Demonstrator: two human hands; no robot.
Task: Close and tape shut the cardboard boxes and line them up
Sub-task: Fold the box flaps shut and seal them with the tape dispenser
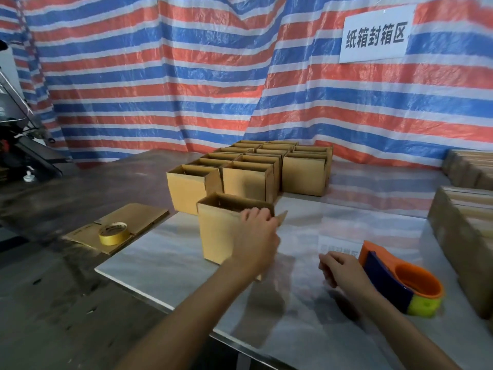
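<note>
One open cardboard box (221, 233) stands upright on the pale marbled tabletop (165, 260), its top flaps unfolded. My left hand (257, 236) grips its right side, fingers curled over the top rim beside a flap that sticks out to the right. My right hand (340, 268) hovers low over the table to the right of the box, fingers loosely curled and holding nothing. Just right of that hand lies an orange and blue tape dispenser (400, 279). Behind the held box stands a block of several open boxes (253, 169) in rows.
A yellowish tape roll (113, 232) lies on flattened cardboard (138, 214) on the dark floor at the left. Taped boxes (464, 236) line the table's right edge, more (469, 166) behind them. A striped tarp (160, 76) with a white sign (376, 36) closes the back.
</note>
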